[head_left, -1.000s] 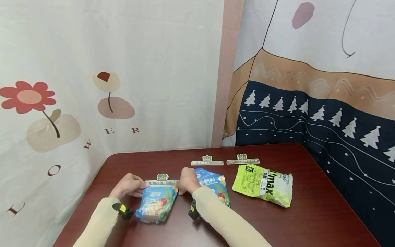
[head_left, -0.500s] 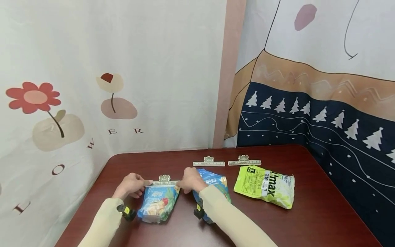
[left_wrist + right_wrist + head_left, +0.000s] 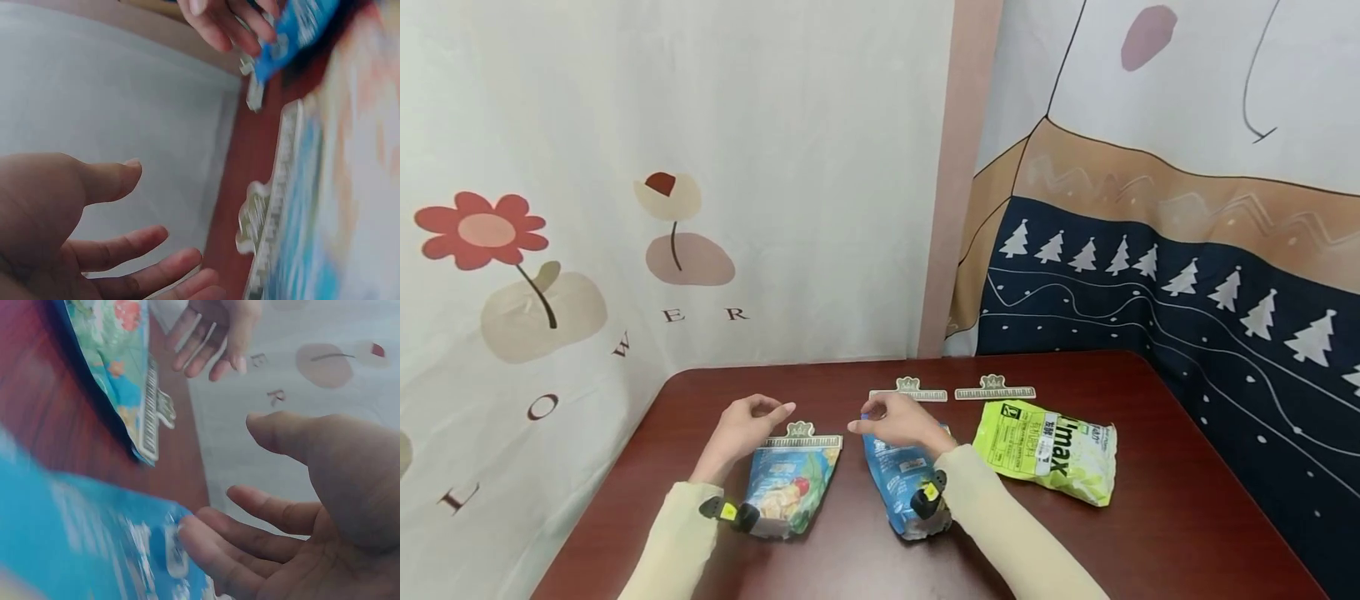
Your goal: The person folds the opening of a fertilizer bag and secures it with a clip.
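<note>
My left hand [image 3: 747,432] hovers over the left blue food bag [image 3: 786,487], thumb and fingers spread apart and holding nothing. Across that bag's top edge sits a ruler-style clip [image 3: 800,437] with a crown-shaped grip. Over the top of a second blue bag [image 3: 891,475] is my right hand [image 3: 897,419], its fingers loosely bent and apart. The right wrist view shows its fingertips close to a corner of this second bag [image 3: 137,537]; whether they touch is unclear. The right forearm and wrist camera cover part of the second bag.
Two more ruler-style clips, a left one [image 3: 930,395] and a right one [image 3: 995,390], lie at the back of the dark red table [image 3: 1180,517]. A green bag [image 3: 1015,446] lies on the right. A printed curtain [image 3: 812,208] hangs behind.
Both hands have let go of the clip ends on the left bag and lifted. My right hand has moved right, over the second blue bag. The clip stays on the left bag.
</note>
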A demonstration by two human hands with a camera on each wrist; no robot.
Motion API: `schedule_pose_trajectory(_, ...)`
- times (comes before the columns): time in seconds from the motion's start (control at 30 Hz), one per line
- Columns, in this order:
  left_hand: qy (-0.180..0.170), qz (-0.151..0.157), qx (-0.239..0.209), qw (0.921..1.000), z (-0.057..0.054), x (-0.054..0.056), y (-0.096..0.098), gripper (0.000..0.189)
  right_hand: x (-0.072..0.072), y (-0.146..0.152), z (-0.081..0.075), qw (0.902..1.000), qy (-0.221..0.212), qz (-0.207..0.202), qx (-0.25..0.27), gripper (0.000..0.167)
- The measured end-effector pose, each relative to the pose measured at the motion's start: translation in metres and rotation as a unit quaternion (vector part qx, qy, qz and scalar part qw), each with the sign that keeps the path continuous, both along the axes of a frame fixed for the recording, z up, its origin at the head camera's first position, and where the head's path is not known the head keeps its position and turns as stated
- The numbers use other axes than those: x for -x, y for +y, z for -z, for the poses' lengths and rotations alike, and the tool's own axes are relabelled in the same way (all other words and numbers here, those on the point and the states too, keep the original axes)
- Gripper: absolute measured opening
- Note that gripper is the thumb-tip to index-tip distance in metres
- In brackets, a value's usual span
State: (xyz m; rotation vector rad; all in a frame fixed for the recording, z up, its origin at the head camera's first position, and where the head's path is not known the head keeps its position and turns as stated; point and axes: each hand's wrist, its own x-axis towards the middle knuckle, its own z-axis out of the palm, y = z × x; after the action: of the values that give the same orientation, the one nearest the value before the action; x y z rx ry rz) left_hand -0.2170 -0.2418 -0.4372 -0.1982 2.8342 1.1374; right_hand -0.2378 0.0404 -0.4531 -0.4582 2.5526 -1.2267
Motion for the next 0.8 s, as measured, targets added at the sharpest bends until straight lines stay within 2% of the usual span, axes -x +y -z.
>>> schedule_pose_trajectory(0.17, 0.020, 0.002, -0.049, 0.9986, -0.009, -0.007, 0.018, 0.059, 0.002, 0.026, -0.002, 0.9999, -0.008, 0.009, -0.002, 0.059)
schedule_pose_trajectory(0.33, 0.021, 0.004, -0.095, 0.9953, -0.008, -0.014, 0.040, 0.059, 0.001, 0.055, -0.001, 0.9990, -0.027, 0.033, 0.010, 0.063)
schedule_pose_trajectory(0.47, 0.010, -0.001, -0.155, 0.9878, -0.003, -0.018, 0.062, 0.058, 0.001, 0.074, 0.001, 0.9972, -0.048, 0.057, 0.010, 0.069)
schedule_pose_trajectory(0.6, -0.010, -0.008, -0.228, 0.9735, 0.006, -0.020, 0.083, 0.059, -0.001, 0.089, 0.003, 0.9947, -0.057, 0.086, -0.003, 0.074)
schedule_pose_trajectory(0.7, -0.022, -0.018, -0.252, 0.9674, 0.016, -0.020, 0.098, 0.063, -0.002, 0.095, 0.003, 0.9919, -0.061, 0.111, -0.014, 0.072)
schedule_pose_trajectory(0.8, -0.030, -0.029, -0.249, 0.9675, 0.025, -0.018, 0.110, 0.067, -0.001, 0.097, 0.005, 0.9878, -0.074, 0.134, -0.028, 0.068)
